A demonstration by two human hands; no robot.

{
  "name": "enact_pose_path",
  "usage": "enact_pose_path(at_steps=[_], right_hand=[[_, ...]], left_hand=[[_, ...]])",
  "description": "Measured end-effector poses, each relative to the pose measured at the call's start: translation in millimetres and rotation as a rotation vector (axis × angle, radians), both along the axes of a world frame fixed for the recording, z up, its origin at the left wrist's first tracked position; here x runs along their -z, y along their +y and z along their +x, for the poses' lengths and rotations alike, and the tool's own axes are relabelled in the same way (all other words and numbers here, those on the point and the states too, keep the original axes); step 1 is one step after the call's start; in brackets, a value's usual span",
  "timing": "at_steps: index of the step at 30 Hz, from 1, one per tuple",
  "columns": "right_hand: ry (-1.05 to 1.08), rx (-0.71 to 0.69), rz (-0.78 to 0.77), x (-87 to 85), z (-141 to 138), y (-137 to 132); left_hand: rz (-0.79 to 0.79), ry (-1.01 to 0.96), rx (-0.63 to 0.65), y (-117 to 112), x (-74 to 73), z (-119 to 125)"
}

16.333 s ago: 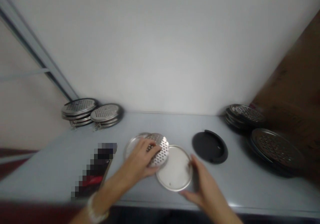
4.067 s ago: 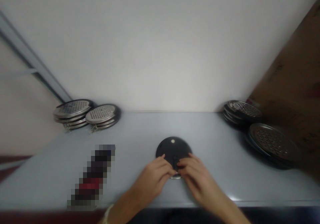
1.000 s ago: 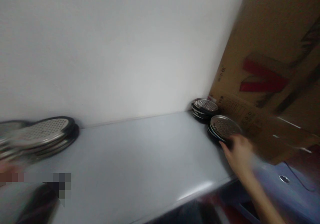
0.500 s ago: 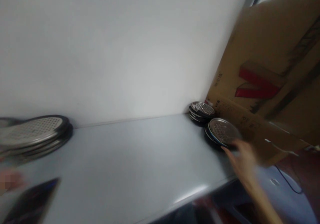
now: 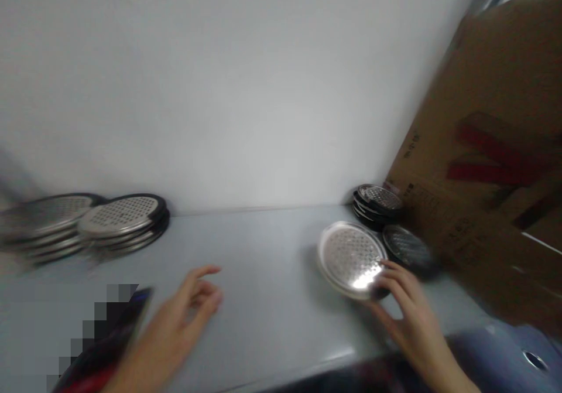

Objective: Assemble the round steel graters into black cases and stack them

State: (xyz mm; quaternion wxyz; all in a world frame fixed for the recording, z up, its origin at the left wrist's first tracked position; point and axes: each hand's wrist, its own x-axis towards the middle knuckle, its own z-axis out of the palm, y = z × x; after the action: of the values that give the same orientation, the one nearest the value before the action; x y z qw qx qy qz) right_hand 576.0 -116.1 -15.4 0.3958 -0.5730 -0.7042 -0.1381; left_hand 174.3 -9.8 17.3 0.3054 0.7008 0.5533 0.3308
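At the right, my right hand point(image 5: 401, 305) grips the edge of a round silver disc point(image 5: 351, 255) with a dotted or perforated middle, fingers over the rim and thumb below. The disc is tilted toward me above the table. My left hand point(image 5: 188, 308) hovers over the table at centre left, fingers curled loosely and apart, with nothing in it. Behind the held disc lie a short stack of similar dark-rimmed discs point(image 5: 380, 200) and, nearer, another dark disc point(image 5: 408, 246).
Two stacks of larger perforated discs with black rims, a nearer one point(image 5: 125, 217) and a blurred one point(image 5: 52, 220), stand at the left by the white wall point(image 5: 246, 88). A cardboard box point(image 5: 504, 88) borders the grey table point(image 5: 263, 334) at right. A dark flat object point(image 5: 118, 334) lies front left.
My right hand has lifted the silver disc off the nearer right stack and brought it left. My left hand has come in over the table. The view has turned left.
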Motion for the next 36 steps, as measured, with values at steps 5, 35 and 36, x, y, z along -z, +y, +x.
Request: enact_pose_path(at_steps=[5, 35, 36], right_hand=[[0.15, -0.325, -0.179, 30.0, -86.7, 17.9], [0.013, -0.082, -0.323, 54.4, -20.2, 41.2], [0.004, -0.076, -0.309, 55.0, -17.1, 42.4]], left_hand=[[-0.36, -0.317, 0.095, -1.9, 33.9, 49.0], [0.046, 0.155, -0.184, 31.4, 35.9, -18.4], [0.058, 0.149, -0.197, 34.3, 35.9, -18.6]])
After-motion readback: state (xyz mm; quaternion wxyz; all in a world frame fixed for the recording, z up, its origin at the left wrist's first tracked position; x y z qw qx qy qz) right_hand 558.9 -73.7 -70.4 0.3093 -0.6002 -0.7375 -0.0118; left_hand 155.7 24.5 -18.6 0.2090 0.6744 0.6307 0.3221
